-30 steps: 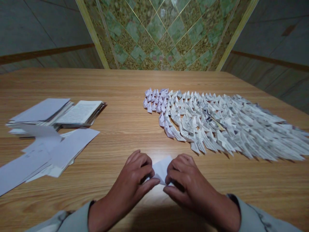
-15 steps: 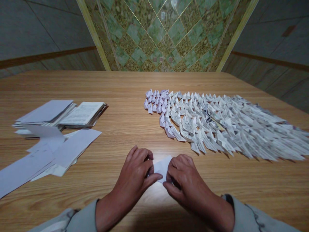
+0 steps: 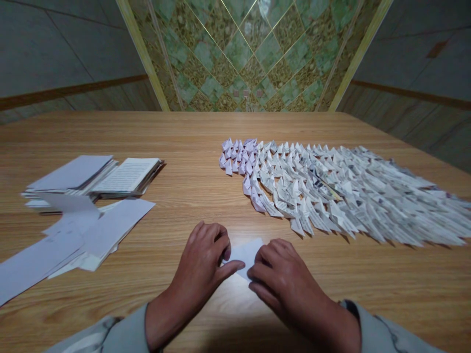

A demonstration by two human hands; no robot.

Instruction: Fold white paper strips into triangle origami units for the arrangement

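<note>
A small white piece of paper point(image 3: 246, 253) lies on the wooden table point(image 3: 191, 196) near its front edge, pinched from both sides. My left hand point(image 3: 202, 267) grips its left side with thumb and curled fingers. My right hand point(image 3: 281, 279) presses and pinches its right side, fingers bent. Most of the paper is hidden beneath the two hands. A broad spread of several small folded paper pieces point(image 3: 331, 191) covers the table just beyond my right hand.
Loose white sheets point(image 3: 73, 235) lie fanned at the left front. Behind them rests a stack of printed pages point(image 3: 106, 176). A green patterned wall panel point(image 3: 246, 54) rises beyond the table's far edge.
Both hands have shifted slightly forward over the paper, and the fingers have closed tighter on it. The view has tilted a little downward.
</note>
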